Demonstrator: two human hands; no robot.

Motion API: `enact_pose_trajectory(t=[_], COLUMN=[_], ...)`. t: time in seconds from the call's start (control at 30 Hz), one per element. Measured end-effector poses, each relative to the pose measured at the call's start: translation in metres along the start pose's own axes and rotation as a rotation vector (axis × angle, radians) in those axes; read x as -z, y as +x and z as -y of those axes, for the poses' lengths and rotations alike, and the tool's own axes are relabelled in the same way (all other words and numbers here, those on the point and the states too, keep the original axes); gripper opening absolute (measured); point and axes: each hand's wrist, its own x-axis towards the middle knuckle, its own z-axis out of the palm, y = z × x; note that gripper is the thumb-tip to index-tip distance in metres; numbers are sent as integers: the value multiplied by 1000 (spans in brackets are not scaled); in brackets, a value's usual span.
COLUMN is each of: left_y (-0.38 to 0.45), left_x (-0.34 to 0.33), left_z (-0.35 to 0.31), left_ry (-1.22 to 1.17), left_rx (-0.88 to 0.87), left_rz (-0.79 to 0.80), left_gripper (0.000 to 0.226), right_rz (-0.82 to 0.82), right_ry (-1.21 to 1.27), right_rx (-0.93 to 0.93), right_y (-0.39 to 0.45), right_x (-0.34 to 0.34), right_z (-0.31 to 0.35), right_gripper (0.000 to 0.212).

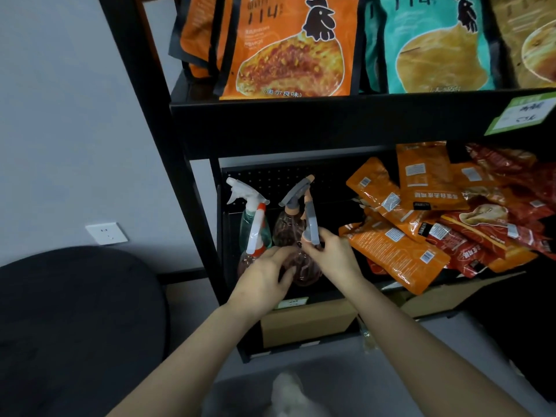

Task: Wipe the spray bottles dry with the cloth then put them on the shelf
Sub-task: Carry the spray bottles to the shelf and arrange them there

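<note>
Several spray bottles stand at the left end of the lower black shelf (301, 296). A green bottle with a white trigger head (251, 227) and a brown bottle with a grey head (290, 224) stand at the back. In front, my left hand (264, 281) curls round the body of a brown bottle (304, 269). My right hand (334, 254) pinches that bottle's grey and peach spray head (311, 224). Another brown bottle with a white and orange head (255, 239) stands just left of it. A pale cloth (288, 392) lies blurred at the bottom edge.
Orange and red snack packets (421, 224) are heaped on the same shelf to the right. Large orange and teal bags (288, 46) fill the shelf above. A cardboard box (307, 323) sits under the shelf. A dark round seat (75, 326) is at left.
</note>
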Motion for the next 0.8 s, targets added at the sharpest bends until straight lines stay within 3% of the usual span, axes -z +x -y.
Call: enact_pose_trajectory(t=[0.13,0.2,0.3,0.4,0.6,0.8], left_y=[4,12,23,32,37,45], left_x=[25,35,45,51,60,80], left_z=[-10,-11,-11,-9,-18,-24], left_ry=[110,211,341,411,405,527], left_rx=[-205,-188,103,314,324,209], left_rz=[-251,-291,-195,-6,112,272], left_gripper=[32,43,63,72,34,33], right_rz=[55,-12,-142,-60,168,332], right_ry=[54,86,99,69,29,32], right_rx=[-19,-29,10,75,106,46], right_y=[-6,-16,-41,-62,-70,-61], right_x=[2,3,4,-4,-20,-33], right_z=[-3,-5,-4,-4,-2,8], right_gripper=[46,56,44,32,41,61])
